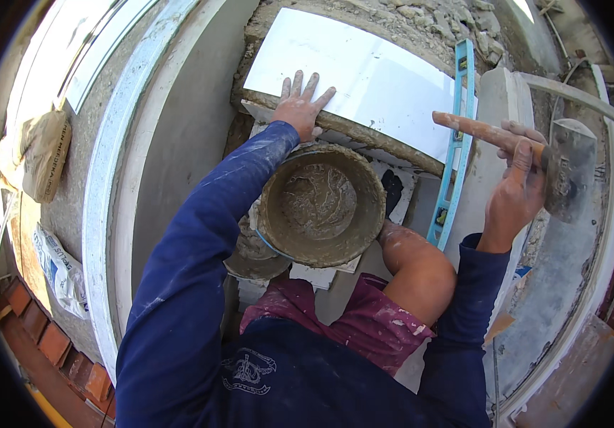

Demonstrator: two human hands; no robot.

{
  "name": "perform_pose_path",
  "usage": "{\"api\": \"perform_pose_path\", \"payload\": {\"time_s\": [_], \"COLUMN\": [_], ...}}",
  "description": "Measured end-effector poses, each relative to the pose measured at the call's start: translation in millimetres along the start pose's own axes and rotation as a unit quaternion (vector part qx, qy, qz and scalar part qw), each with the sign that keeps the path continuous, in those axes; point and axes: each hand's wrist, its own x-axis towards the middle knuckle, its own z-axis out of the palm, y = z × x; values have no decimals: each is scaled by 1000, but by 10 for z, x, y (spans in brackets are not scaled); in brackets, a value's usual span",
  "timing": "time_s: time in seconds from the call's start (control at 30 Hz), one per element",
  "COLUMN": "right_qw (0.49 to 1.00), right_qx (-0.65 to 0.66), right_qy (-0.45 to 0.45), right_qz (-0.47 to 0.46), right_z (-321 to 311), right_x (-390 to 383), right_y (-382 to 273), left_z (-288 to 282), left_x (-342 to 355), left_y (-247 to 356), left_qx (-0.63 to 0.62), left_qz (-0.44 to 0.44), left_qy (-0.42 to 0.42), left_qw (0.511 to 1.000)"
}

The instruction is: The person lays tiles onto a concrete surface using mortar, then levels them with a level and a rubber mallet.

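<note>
My left hand [302, 108] lies with fingers spread on the near edge of a large white tile [343, 68]. A bed of grey mortar shows under the tile's front edge. My right hand [517, 189] is wrapped round the wooden handle of a mallet [478, 132], close to its dusty grey head, and holds it up right of the tile. A light blue spirit level [457, 143] lies across the tile's right end and reaches toward my knee. Below my left hand stands a bucket [271, 207] with wet mortar inside.
A second container with mortar [253, 250] sits partly behind the bucket. Low walls [171, 135] rise at left and right. Rubble [428, 21] lies beyond the tile. A paper sack [47, 153], a white bag [61, 274] and orange bricks [54, 342] are at far left.
</note>
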Motion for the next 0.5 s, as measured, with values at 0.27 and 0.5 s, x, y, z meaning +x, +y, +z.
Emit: {"api": "perform_pose_path", "payload": {"time_s": [0.27, 0.5], "right_qw": [929, 847], "right_qx": [336, 420], "right_qy": [98, 123], "right_qz": [121, 302], "right_z": [-245, -346], "right_x": [-979, -1248], "right_y": [-343, -232], "left_z": [-294, -393], "left_x": [258, 1070], "left_y": [500, 2683], "left_qx": [-187, -395], "left_qz": [-8, -40], "left_qy": [160, -70], "left_qw": [969, 915]}}
